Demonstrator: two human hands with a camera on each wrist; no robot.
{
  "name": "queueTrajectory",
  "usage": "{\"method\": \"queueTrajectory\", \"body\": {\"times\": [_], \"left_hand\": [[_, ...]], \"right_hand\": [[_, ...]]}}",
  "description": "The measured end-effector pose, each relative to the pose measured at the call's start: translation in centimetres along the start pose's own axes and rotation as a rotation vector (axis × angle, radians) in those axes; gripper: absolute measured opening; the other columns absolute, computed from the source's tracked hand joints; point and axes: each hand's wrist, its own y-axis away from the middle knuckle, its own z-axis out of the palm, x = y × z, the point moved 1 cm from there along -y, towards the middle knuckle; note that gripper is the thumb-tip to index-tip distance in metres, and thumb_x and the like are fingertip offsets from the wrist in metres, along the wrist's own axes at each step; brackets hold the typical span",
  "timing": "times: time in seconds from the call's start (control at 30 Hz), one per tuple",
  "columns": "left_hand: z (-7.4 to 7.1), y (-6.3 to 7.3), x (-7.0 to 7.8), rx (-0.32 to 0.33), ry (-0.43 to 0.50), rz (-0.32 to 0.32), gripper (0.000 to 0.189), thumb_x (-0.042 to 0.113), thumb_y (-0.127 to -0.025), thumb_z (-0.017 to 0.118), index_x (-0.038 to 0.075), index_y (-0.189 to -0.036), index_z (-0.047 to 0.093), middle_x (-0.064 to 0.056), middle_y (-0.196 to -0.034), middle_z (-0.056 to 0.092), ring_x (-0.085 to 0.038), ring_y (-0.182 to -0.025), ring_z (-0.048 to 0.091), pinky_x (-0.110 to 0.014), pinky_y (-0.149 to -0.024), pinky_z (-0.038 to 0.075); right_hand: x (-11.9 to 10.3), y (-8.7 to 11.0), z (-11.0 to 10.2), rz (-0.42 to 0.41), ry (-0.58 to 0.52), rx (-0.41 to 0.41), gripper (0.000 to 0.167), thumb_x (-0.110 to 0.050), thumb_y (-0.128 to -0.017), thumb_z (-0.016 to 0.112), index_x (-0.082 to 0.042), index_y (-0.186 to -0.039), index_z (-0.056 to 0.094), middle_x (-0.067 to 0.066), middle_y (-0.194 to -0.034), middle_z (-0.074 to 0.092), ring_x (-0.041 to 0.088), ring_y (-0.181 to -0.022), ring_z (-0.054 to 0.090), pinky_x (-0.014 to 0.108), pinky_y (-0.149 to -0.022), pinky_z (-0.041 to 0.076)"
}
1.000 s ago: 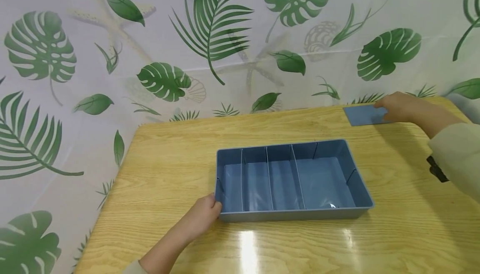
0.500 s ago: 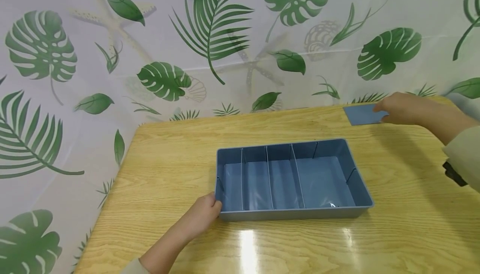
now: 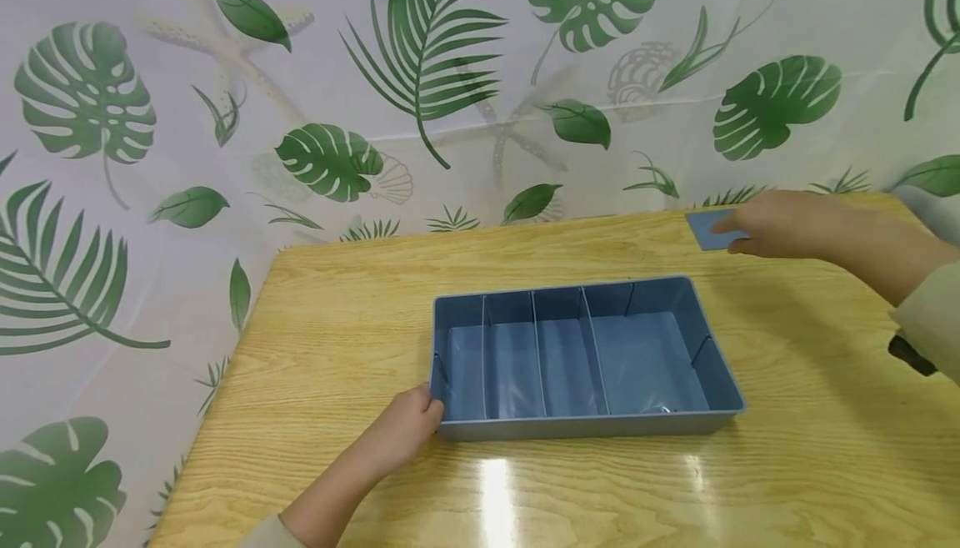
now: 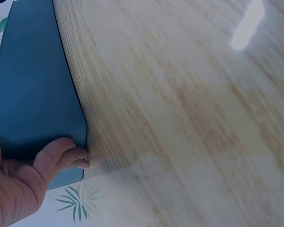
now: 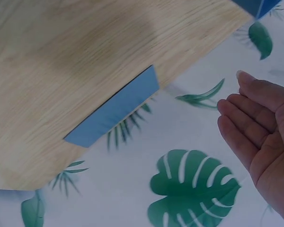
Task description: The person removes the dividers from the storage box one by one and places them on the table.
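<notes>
A blue-grey divided box (image 3: pixel 585 429) sits on the wooden table, its thin upright dividers splitting it into several compartments of unequal width. My left hand (image 3: pixel 405 427) grips its near left corner. In the left wrist view the curled fingers (image 4: pixel 54 156) lie against the outside of the box wall (image 4: pixel 35 80). Near the table's back edge lies a flat blue rectangular plate (image 3: pixel 702 236), partly hidden in the head view by my right hand (image 3: pixel 787 224). The right wrist view shows that hand's fingers (image 5: pixel 241 132) loosely bent, holding nothing, apart from the plate.
A white cloth (image 3: pixel 480 139) printed with green leaves hangs behind the table and along its left side. Bare wood of the table (image 3: pixel 352 306) surrounds the box. A dark strap (image 3: pixel 911 354) shows below the right sleeve (image 3: pixel 933 314).
My right hand has moved left over the plate and looks raised off it, while the plate stays where it was. The left hand and the box hold their places.
</notes>
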Motion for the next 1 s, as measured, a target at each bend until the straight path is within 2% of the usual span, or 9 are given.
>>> {"method": "queueTrajectory", "body": {"times": [0.2,0.5,0.73,1.0], "left_hand": [[0.0,0.0,0.0,0.005,-0.006,0.007,0.020,0.010,-0.093,0.033,0.010,-0.074,0.042,0.002,-0.056,0.036,-0.010,-0.046,0.026,-0.023,-0.043,0.026],[0.0,0.1,0.0,-0.005,0.009,0.009,0.022,0.009,-0.094,0.033,0.011,-0.073,0.039,0.002,-0.054,0.034,-0.010,-0.045,0.024,-0.023,-0.044,0.025],[0.0,-0.1,0.0,0.014,-0.019,0.029,0.022,0.009,-0.093,0.033,0.011,-0.071,0.040,0.001,-0.057,0.036,-0.011,-0.048,0.029,-0.025,-0.046,0.028],[0.0,-0.1,-0.2,0.025,-0.024,0.019,0.023,0.010,-0.093,0.034,0.010,-0.071,0.039,0.001,-0.057,0.035,-0.011,-0.047,0.028,-0.025,-0.046,0.028]], "right_hand": [[-1.8,-0.6,-0.9,-0.054,-0.018,-0.007,0.034,-0.011,-0.082,0.070,0.001,-0.113,0.064,0.012,-0.098,0.069,0.027,-0.081,0.066,0.041,-0.071,0.054],[-3.9,-0.9,-2.0,-0.062,-0.015,0.010,0.033,-0.012,-0.082,0.070,-0.002,-0.113,0.065,0.013,-0.104,0.068,0.030,-0.086,0.065,0.043,-0.073,0.053],[-5.6,-1.4,-2.5,-0.137,-0.011,0.003,0.033,-0.013,-0.083,0.069,-0.005,-0.115,0.065,0.010,-0.106,0.068,0.027,-0.086,0.066,0.040,-0.072,0.053],[-7.7,-2.2,-3.1,-0.217,0.022,0.009,0.033,-0.013,-0.082,0.070,-0.007,-0.114,0.065,0.008,-0.103,0.069,0.022,-0.082,0.066,0.035,-0.067,0.053]]}}
